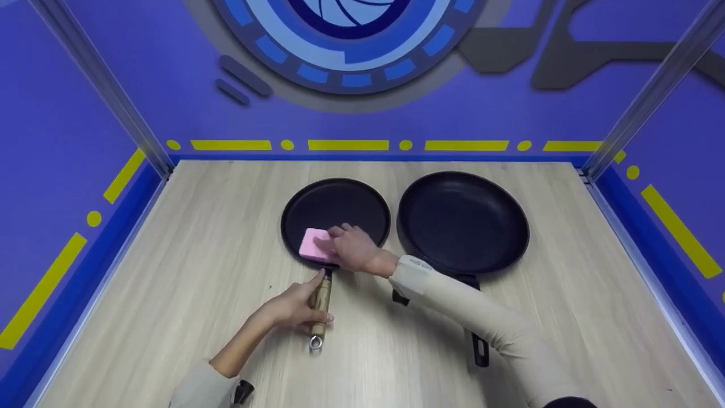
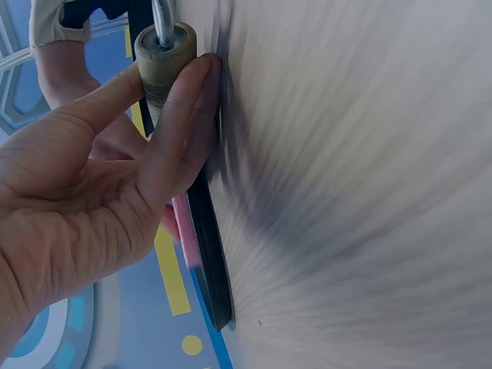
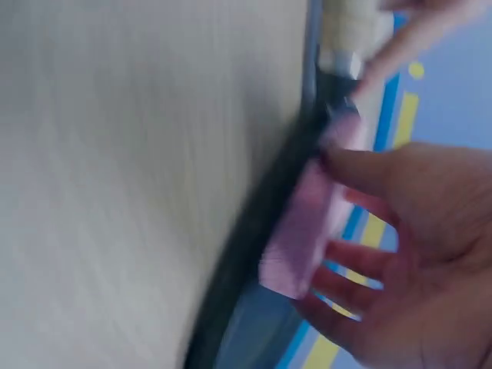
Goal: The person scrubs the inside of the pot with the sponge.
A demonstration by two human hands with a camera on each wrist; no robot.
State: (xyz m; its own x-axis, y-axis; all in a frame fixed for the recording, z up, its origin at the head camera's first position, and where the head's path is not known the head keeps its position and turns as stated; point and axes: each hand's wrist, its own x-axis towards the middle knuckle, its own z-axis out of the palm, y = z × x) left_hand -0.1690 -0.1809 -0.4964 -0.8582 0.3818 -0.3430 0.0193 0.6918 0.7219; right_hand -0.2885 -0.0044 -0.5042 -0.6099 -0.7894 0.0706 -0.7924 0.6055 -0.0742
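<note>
A flat black frying pan [image 1: 334, 204] lies on the table, its wooden handle [image 1: 323, 297] pointing toward me. My left hand [image 1: 291, 306] grips that handle, thumb and fingers around it; the left wrist view shows the fingers [image 2: 181, 115] curled beneath the handle's end. A pink sponge [image 1: 313, 245] is on the near-left part of the pan. My right hand [image 1: 354, 249] holds the sponge between thumb and fingers, as the right wrist view shows with the sponge [image 3: 300, 231] at the pan's rim.
To the right stands a larger, deeper black pan [image 1: 461, 221] with a black handle [image 1: 480, 348] toward me; my right sleeve [image 1: 453, 297] crosses above that handle. Blue-purple panels with yellow marks [image 1: 348, 145] wall the wooden table [image 1: 221, 215] at the back and sides.
</note>
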